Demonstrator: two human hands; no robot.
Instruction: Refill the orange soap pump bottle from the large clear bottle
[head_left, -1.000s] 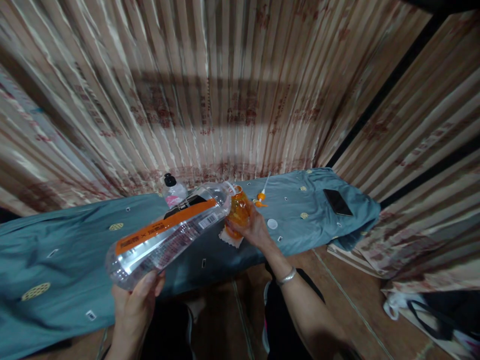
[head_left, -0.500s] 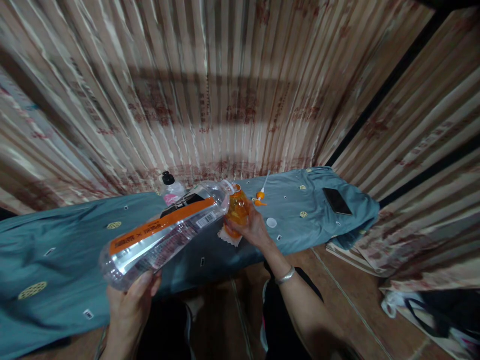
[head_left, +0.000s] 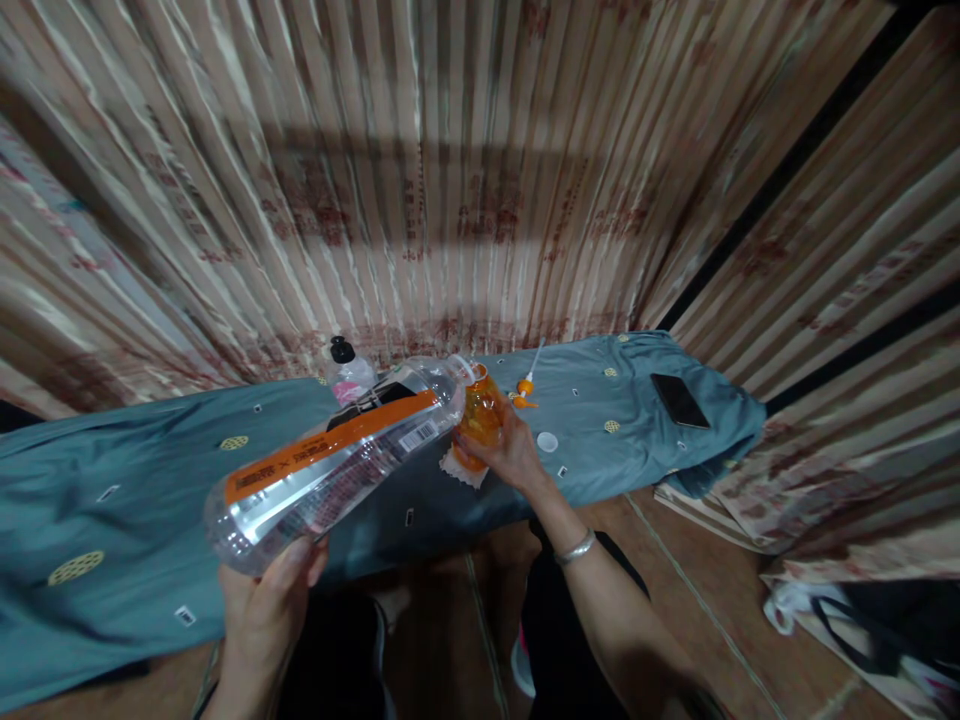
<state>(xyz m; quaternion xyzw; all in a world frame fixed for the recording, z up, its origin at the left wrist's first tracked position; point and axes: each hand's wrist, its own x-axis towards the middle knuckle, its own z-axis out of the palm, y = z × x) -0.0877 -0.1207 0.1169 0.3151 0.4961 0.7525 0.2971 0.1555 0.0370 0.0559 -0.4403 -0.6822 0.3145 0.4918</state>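
Clear bottle [head_left: 330, 475] and orange bottle [head_left: 480, 412] are each held in front of me, their mouths close together; I can't tell whether the 2 rims touch. My left grip [head_left: 264, 605] is closed around the clear bottle near its base. It slants from the base at 8 o'clock to the neck at 2, an orange stripe along its label. My right grip [head_left: 510, 445] is wrapped round the orange bottle, which has its top open.

From the orange bottle, a pale, jagged-edged scrap [head_left: 463, 470] shows at 6 o'clock on the cloth-covered surface [head_left: 637, 455]. An orange pump top [head_left: 526, 388] lies at 2 o'clock, a white disc [head_left: 547, 441] at 3, and a black phone [head_left: 679, 400] farther off at 3. At 10 o'clock stands a black-capped bottle [head_left: 351, 382]. A silver bracelet [head_left: 576, 548] circles my right wrist.
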